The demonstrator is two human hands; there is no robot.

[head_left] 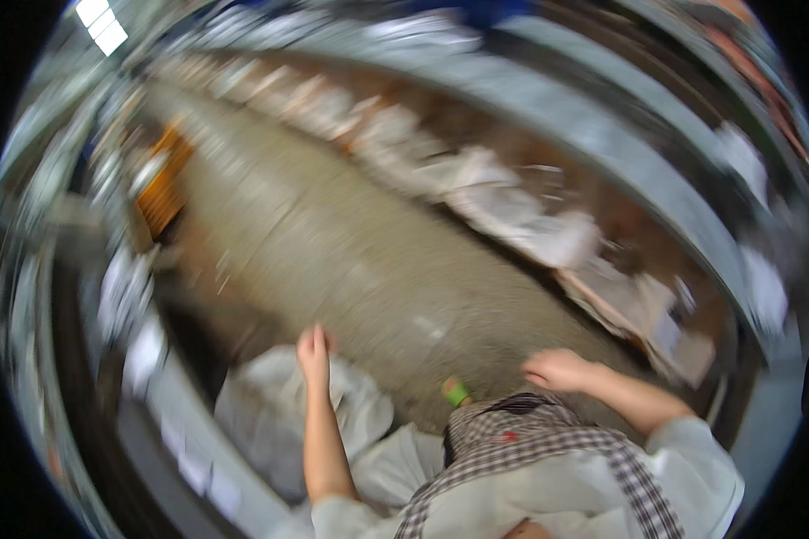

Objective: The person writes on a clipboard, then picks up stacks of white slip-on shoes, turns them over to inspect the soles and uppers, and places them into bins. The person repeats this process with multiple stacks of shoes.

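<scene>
My left hand [314,352] hangs over the floor beside a pile of pale sacks or cloth [368,404]. Its fingers are curled in, and nothing shows in them. To the right, my right hand [557,369] is held out in front of my checked apron [512,422], its fingers also curled with nothing visible inside. Neither hand touches anything that I can see. Motion blur softens the finger outlines. A green shoe [456,391] shows on the floor between my hands.
A concrete aisle [333,225] runs to the far left. Along its right side lie white cloth bundles [512,216] under a long pale bench [548,99]. On the left stand another bench [189,395] with white pieces on it and an orange crate [160,202].
</scene>
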